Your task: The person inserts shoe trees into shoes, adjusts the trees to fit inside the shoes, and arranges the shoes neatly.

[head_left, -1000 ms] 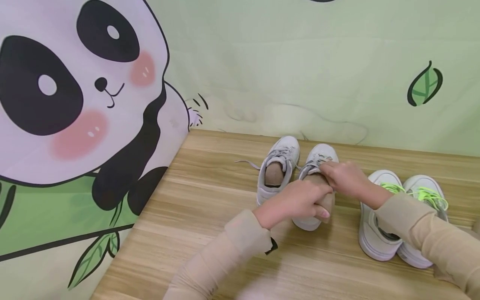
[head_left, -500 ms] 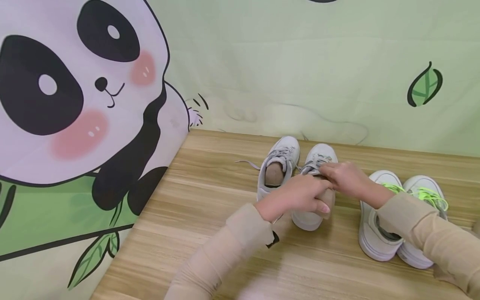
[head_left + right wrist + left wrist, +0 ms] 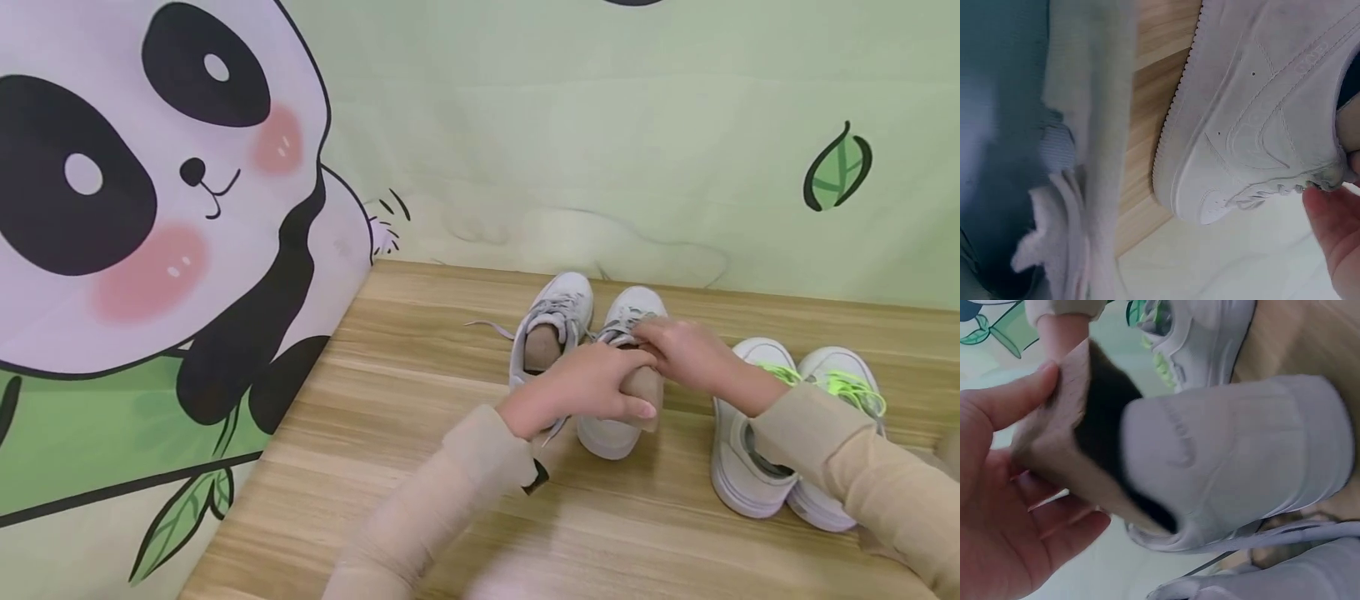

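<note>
We look down at a wood-grain surface (image 3: pixel 420 375) where, just right of centre in the head view, a white lace-up shoe (image 3: pixel 1229 450) stands upright, its toe towards the top of the frame. A brown, paper-like insert (image 3: pixel 645 390) sits in its opening, the back end sticking up above the heel. Our left hand (image 3: pixel 588 382), coming from lower left, holds that raised end, thumb on one side and fingers on the other, spread moderately wide. Our right hand (image 3: pixel 693 357), from the right of the frame, pinches the tongue (image 3: pixel 1333 175) near the laces, fingers narrow. Beside it, to the left, stands a matching shoe (image 3: pixel 555 312) with a brown insert showing inside. We judge the insert light and fairly stiff, its dry, matt sides giving good friction, though its thin edge could crease or tear if squeezed hard; the broad raised end looks the best place to hold. The shoe seems firm at the heel, while the padded tongue is probably soft and best pinched at its top edge.
</note>
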`<state>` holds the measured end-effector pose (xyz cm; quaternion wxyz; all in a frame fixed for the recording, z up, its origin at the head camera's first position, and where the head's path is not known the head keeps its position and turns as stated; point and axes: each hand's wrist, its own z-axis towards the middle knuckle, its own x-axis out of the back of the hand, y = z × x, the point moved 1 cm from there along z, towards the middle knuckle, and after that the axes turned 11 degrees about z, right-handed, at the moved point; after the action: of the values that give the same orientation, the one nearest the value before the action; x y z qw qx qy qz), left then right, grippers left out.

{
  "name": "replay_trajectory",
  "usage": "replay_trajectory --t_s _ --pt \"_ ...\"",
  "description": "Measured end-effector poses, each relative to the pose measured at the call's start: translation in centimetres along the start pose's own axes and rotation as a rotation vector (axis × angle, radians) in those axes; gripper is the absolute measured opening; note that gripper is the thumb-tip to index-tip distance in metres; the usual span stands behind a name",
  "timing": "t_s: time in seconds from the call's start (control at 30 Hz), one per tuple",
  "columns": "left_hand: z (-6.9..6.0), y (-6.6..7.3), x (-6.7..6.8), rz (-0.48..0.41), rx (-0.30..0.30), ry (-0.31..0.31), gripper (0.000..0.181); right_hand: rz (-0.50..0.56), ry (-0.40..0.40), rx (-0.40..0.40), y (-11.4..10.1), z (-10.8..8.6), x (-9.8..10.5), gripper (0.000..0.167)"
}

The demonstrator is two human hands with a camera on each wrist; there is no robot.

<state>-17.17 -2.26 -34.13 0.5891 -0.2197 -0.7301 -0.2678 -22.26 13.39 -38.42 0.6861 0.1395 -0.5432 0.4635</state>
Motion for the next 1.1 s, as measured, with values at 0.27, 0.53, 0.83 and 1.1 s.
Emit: replay_trajectory --t_s 0.27,0.53,0.83,1.1 --pt "-1.3 1.6 -2.5 -0.106 0.204 0.311 0.069 0.032 0.009 -0.146 -0.2 -0.2 0.2 0.014" --pt "-1.0 3.3 -4.9 -0.078 0.392 0.606 0.082 0.038 0.022 -0.136 -0.2 -0.1 0.2 0.010" --pt "-0.4 4.0 -5.7 0.015 0.388 0.822 0.062 0.035 -0.048 -0.160 -0.6 0.2 0.3 0.010" --pt "-0.5 3.8 -5.3 0.106 0.346 0.871 0.044 0.047 -0.074 -0.134 -0.6 0.2 0.3 0.012"
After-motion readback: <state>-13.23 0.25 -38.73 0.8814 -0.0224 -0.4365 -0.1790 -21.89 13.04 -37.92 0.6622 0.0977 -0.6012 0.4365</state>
